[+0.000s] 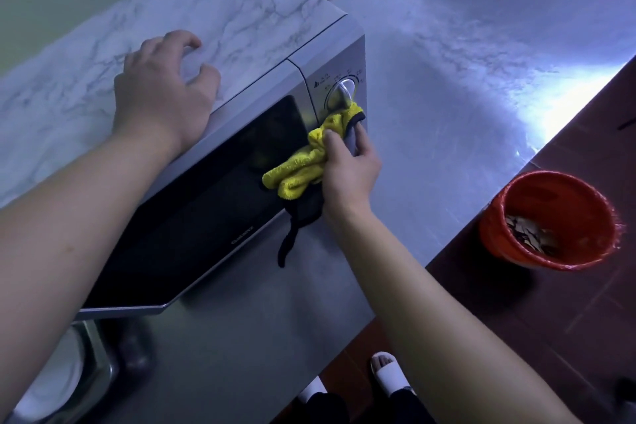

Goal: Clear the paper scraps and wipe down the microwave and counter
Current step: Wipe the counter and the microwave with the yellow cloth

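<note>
Single head-worn view, looking steeply down from close above the microwave [213, 217]; counter [447, 79] ahead and right

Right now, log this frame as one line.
step: wiping silver microwave front | left hand: rests on marble-patterned top | right hand: grips yellow cloth below dial | paper scraps: in orange bucket

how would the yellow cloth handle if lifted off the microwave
Probably floppy: the yellow cloth bunches in folds in the right hand, its black strip dangling. Likely light, held by fingers alone. Its pile looks grippy, not slippery.
</note>
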`<move>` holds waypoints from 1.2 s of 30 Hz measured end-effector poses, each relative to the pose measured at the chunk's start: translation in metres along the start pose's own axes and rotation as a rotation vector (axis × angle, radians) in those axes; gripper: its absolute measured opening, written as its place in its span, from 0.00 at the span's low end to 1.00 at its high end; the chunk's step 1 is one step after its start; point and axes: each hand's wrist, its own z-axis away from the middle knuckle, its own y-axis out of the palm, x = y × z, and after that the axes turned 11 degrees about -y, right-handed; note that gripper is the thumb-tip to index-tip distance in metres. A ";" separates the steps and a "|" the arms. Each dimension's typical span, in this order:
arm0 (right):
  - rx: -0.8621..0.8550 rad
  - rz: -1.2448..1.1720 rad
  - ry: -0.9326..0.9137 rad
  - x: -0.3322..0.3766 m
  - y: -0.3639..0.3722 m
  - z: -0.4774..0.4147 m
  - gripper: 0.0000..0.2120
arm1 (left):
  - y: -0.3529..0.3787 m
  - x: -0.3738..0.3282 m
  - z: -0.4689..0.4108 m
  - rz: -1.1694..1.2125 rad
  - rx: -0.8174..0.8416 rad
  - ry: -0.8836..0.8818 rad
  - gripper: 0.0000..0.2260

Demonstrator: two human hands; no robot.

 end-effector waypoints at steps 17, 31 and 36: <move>0.150 0.135 -0.128 0.011 -0.066 -0.025 0.14 | 0.001 0.001 -0.001 0.000 -0.004 0.000 0.20; 0.265 0.410 -0.622 0.025 -0.049 -0.031 0.21 | 0.006 0.008 -0.005 0.028 -0.012 0.007 0.19; 0.380 0.647 -0.852 0.038 -0.073 -0.090 0.28 | 0.006 0.008 -0.006 0.030 -0.006 0.003 0.20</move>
